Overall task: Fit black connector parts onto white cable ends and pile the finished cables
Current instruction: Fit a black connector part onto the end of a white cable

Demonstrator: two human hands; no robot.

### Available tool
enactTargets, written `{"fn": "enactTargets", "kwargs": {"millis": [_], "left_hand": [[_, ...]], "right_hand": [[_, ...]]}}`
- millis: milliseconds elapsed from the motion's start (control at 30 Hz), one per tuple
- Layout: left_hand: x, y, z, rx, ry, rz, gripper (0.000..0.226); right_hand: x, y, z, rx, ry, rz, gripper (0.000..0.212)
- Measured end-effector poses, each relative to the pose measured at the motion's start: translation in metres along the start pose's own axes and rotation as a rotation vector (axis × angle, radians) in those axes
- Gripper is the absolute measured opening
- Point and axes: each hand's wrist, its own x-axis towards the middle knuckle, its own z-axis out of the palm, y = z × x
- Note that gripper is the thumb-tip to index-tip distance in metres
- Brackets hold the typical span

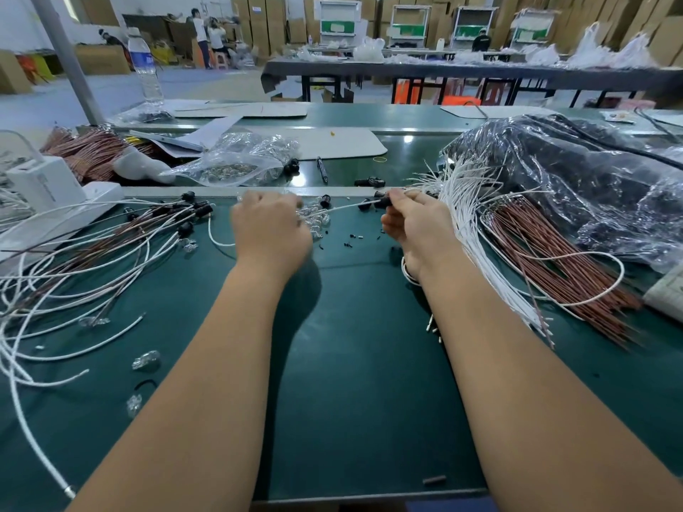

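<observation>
Head view: a black connector (382,202) is pinched in the right grip (410,219), with a white cable (343,207) stretched from it toward the left grip (269,223), whose fingers are curled, apparently round that cable. Finished cables (111,234) are piled at left; a large unfitted bundle (469,216) remains at right on the counter (351,364). Both forearms are extended forward.

A clear plastic water bottle (145,64) stands at the far left beside a grey post (66,57), and nearer lies a white box-shaped device (44,184) on the green table (369,400). A dark pen (322,170) and a yellow rubber band (379,159) lie on the far strip of the table, just right of a clear bag (236,160) holding what may be small metal parts. Stacked cardboard boxes (258,20) line the far wall.
</observation>
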Motion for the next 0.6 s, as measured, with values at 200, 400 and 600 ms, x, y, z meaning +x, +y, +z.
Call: {"fn": "enactTargets", "kwargs": {"millis": [200, 400, 600], "left_hand": [[-0.01, 0.036, 0.002, -0.296, -0.125, 0.298, 0.026], [-0.005, 0.024, 0.002, -0.325, -0.124, 0.188, 0.026], [-0.008, 0.032, 0.002, -0.573, -0.065, 0.142, 0.013]], "right_hand": [[-0.006, 0.008, 0.012, -0.186, -0.185, -0.058, 0.02], [-0.008, 0.004, 0.01, -0.135, -0.146, -0.051, 0.018], [-0.014, 0.0, 0.012, -0.081, -0.245, -0.026, 0.01]]}}
